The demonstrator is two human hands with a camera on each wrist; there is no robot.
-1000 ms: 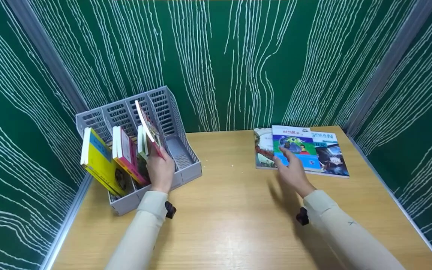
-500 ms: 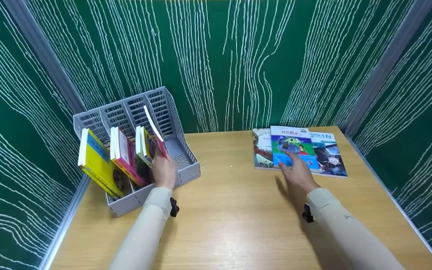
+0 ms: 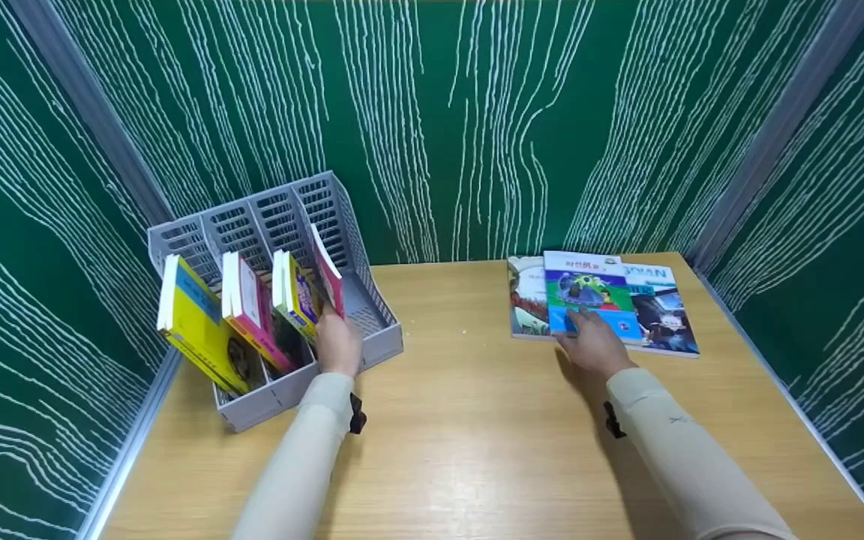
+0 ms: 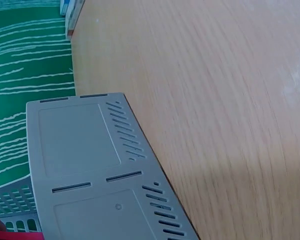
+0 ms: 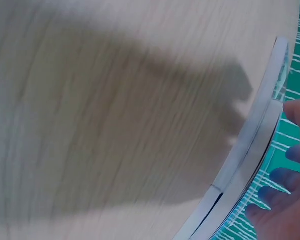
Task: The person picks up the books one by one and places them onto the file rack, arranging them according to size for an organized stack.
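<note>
Left hand (image 3: 340, 341): we pinch a pink book (image 3: 329, 271).
Pink book: in the gray rack's (image 3: 382, 345) right slot.
Right hand (image 3: 595, 346): our fingers spread over the blue book (image 3: 587, 283), far right on the table (image 3: 462, 427).

pink book (image 3: 329, 274) partly hidden behind left hand (image 3: 338, 343), right hand (image 5: 294, 197) cropped in right-wrist view
</note>
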